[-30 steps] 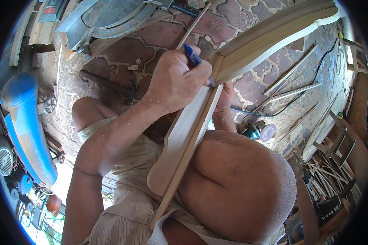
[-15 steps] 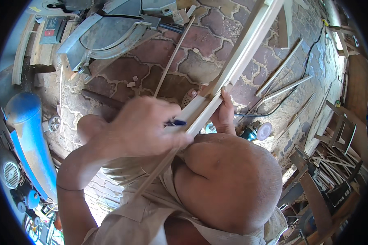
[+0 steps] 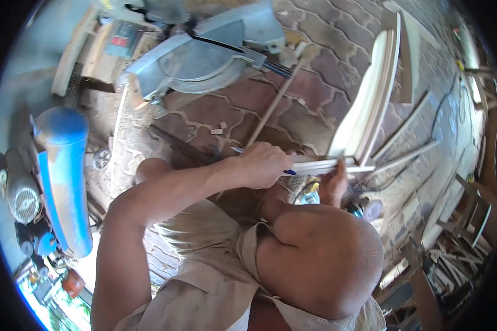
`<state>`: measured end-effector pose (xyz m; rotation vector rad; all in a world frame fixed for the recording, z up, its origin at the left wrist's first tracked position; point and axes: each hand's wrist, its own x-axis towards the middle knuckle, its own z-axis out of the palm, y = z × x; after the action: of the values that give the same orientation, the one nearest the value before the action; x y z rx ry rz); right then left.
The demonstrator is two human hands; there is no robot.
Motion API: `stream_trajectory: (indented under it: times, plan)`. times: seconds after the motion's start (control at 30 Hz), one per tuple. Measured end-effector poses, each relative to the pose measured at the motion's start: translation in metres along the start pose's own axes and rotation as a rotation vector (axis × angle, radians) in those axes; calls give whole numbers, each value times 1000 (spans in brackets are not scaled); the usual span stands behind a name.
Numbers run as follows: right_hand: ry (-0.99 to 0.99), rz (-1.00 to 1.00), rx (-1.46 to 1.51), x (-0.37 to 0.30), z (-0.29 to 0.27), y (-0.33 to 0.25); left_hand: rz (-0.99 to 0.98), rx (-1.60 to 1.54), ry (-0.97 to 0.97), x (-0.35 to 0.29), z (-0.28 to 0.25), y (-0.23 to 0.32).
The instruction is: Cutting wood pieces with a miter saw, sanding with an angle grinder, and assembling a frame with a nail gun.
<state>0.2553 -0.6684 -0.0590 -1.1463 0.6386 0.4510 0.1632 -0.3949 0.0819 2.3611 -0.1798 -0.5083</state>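
My left hand (image 3: 268,165) is closed around a blue pen (image 3: 289,172), whose two ends stick out from the fist. The same hand meets the near end of a short pale wooden strip (image 3: 315,167) lying crosswise. My right hand (image 3: 334,185), partly hidden behind my raised knee, grips that strip near its right end, with the thumb on top. There the strip touches long pale wooden boards (image 3: 364,105) that stretch away from me. Whether they are joined, I cannot tell.
Ahead to the left stands a grey miter saw (image 3: 204,60). A blue cylindrical tank (image 3: 66,171) is at the left. Thin wooden strips (image 3: 403,127) lie on the paving at the right, near an angle grinder (image 3: 367,208). A wood stick (image 3: 273,110) leans ahead.
The short strip now lies crosswise instead of slanting toward my lap. My left hand has moved right with the pen, and my right hand has shifted right and slightly nearer.
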Motion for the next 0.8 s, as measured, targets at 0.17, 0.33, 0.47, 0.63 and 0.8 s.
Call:
stream_trajectory:
  times: [0.17, 0.33, 0.47, 0.63, 0.8]
  plan:
    - [21, 15, -98, 6, -1, -30, -92, 44, -34, -39, -38, -14]
    - [-174, -407, -469, -11, -15, -37, -82, 398, 400, -138, -90, -40]
    - [-217, -594, -496, 20, -5, -65, -56, 585, 557, -188, -136, -10]
    - [-507, -974, -329, -134, 189, -171, -76, 814, 663, -243, -166, 40]
    - [-1381, -1459, -559, -231, 265, -208, -65, 858, 797, -256, -183, 87]
